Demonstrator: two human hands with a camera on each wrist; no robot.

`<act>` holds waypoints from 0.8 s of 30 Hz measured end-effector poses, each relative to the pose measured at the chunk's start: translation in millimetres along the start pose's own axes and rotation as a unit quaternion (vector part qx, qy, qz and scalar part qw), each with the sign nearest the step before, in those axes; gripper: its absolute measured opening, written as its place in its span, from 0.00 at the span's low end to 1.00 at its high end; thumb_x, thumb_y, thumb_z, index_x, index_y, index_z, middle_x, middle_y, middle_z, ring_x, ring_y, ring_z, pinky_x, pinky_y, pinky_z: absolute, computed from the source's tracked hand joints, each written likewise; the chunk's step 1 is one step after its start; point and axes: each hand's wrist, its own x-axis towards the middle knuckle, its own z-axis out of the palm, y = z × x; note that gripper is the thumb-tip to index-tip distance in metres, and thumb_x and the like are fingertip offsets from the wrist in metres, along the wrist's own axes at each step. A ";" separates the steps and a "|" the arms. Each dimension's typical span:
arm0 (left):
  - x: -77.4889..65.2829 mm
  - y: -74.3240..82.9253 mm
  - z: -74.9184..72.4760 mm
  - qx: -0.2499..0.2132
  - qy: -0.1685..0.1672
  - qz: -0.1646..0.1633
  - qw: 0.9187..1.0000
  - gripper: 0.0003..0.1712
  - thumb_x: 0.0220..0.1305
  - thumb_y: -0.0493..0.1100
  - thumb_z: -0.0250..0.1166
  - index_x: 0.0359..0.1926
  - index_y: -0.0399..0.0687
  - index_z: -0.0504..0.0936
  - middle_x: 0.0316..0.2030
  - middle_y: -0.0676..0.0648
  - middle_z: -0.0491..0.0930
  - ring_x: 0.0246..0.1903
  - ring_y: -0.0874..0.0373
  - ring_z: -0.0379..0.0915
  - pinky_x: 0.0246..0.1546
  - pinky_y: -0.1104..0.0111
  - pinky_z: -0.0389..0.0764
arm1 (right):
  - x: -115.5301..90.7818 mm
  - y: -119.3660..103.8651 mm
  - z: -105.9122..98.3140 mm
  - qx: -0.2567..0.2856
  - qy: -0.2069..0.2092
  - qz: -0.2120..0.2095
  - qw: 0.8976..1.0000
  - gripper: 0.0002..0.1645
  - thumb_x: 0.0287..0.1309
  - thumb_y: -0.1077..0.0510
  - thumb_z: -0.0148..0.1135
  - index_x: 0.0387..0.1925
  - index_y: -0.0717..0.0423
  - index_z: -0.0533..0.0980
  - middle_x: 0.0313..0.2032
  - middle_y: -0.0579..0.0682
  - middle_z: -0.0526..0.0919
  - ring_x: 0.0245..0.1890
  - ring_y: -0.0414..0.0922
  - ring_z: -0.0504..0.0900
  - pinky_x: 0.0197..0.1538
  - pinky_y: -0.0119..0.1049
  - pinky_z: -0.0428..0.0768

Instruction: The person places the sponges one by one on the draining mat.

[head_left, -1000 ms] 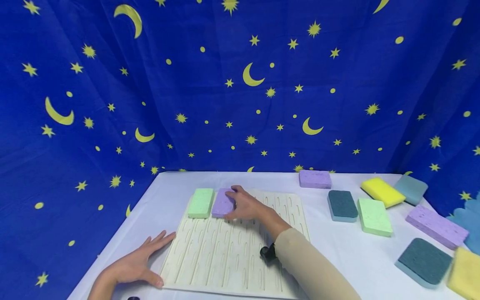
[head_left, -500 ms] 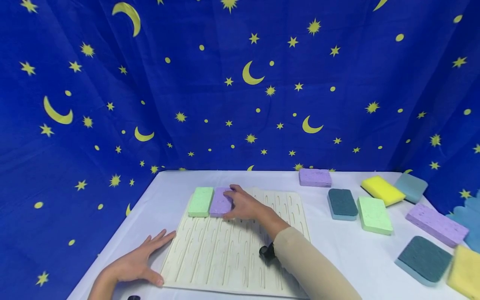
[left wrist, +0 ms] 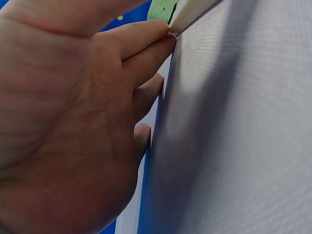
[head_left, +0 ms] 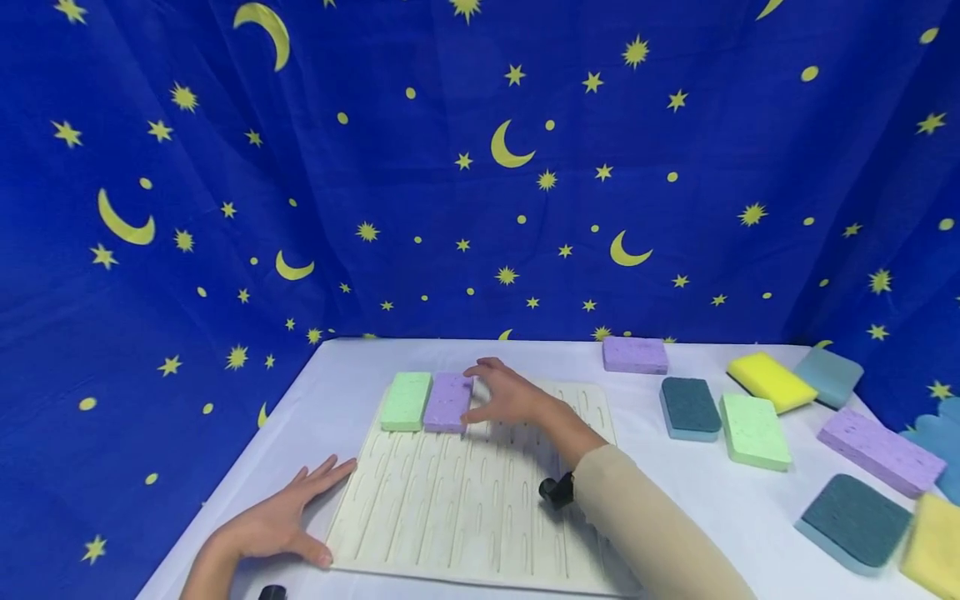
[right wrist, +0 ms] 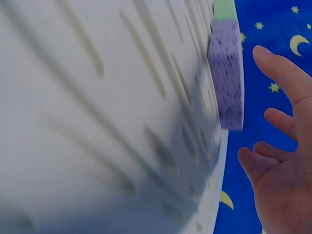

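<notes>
A cream ridged mat [head_left: 450, 508] lies on the white table. On its far left corner a light green sponge [head_left: 407, 402] and a purple sponge [head_left: 448, 403] lie side by side. My right hand [head_left: 513, 398] hovers just right of the purple sponge, fingers spread; the right wrist view shows the hand [right wrist: 287, 141] apart from the purple sponge [right wrist: 226, 75], with nothing held. My left hand [head_left: 273, 521] rests at the mat's left edge, thumb at its near left corner. In the left wrist view the fingertips of the left hand [left wrist: 92, 107] touch the mat's edge.
To the right on the table [head_left: 637, 517] lie several sponges: purple [head_left: 634, 356], dark teal [head_left: 690, 408], light green [head_left: 755, 431], bright yellow [head_left: 771, 382], blue-grey [head_left: 828, 375], another purple one [head_left: 881, 450], another teal one [head_left: 853, 521] and pale yellow [head_left: 933, 546]. A blue star-patterned cloth [head_left: 420, 167] stands behind.
The purple sponge has shifted slightly left, up beside the green one. My right hand has let go of it and drawn back to the right. The left hand has stayed at the mat's edge.
</notes>
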 end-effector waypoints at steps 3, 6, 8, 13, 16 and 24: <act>-0.6 -0.3 0.6 0.001 0.000 -0.006 1.000 0.65 0.38 0.53 0.80 0.76 0.56 0.51 0.71 0.27 0.43 0.64 0.20 0.27 0.54 0.26 0.37 | -2.3 8.9 -7.3 -0.010 0.004 0.005 1.000 0.47 0.47 0.37 0.71 0.66 0.50 0.67 0.68 0.53 0.61 0.67 0.48 0.61 0.65 0.44 0.64; -2.6 -0.3 1.9 0.000 0.003 -0.008 1.000 0.66 0.38 0.52 0.80 0.76 0.55 0.51 0.71 0.27 0.43 0.64 0.19 0.26 0.53 0.26 0.37 | -7.1 18.4 -15.3 -0.002 0.012 0.014 1.000 0.44 0.50 0.40 0.71 0.66 0.49 0.67 0.66 0.51 0.64 0.65 0.48 0.64 0.63 0.45 0.66; -3.5 -0.9 2.4 -0.002 0.005 -0.006 1.000 0.66 0.37 0.52 0.80 0.76 0.55 0.52 0.71 0.27 0.43 0.64 0.19 0.26 0.53 0.26 0.37 | -10.6 25.0 -22.6 0.008 0.023 0.015 1.000 0.40 0.52 0.45 0.71 0.65 0.49 0.69 0.64 0.51 0.66 0.63 0.49 0.66 0.60 0.46 0.70; -2.2 -2.0 1.7 0.002 0.005 -0.002 1.000 0.66 0.38 0.52 0.80 0.75 0.54 0.52 0.71 0.27 0.43 0.64 0.19 0.27 0.54 0.26 0.37 | -18.1 44.0 -41.1 0.013 0.063 0.006 0.998 0.31 0.54 0.61 0.66 0.61 0.52 0.73 0.57 0.57 0.72 0.57 0.54 0.71 0.52 0.47 0.75; -1.9 -1.7 1.1 0.006 0.005 -0.001 1.000 0.66 0.38 0.53 0.80 0.75 0.54 0.52 0.71 0.27 0.43 0.64 0.20 0.27 0.54 0.26 0.37 | -22.7 53.6 -51.0 0.011 0.079 0.012 0.997 0.29 0.55 0.63 0.63 0.61 0.54 0.73 0.56 0.59 0.73 0.57 0.56 0.71 0.53 0.50 0.74; 0.3 1.0 1.1 -0.004 0.003 -0.010 1.000 0.65 0.38 0.52 0.80 0.75 0.53 0.53 0.71 0.27 0.43 0.65 0.21 0.27 0.55 0.27 0.36 | -42.4 85.9 -73.1 0.026 0.118 0.052 0.991 0.28 0.57 0.61 0.66 0.60 0.56 0.73 0.56 0.60 0.74 0.54 0.59 0.73 0.52 0.53 0.74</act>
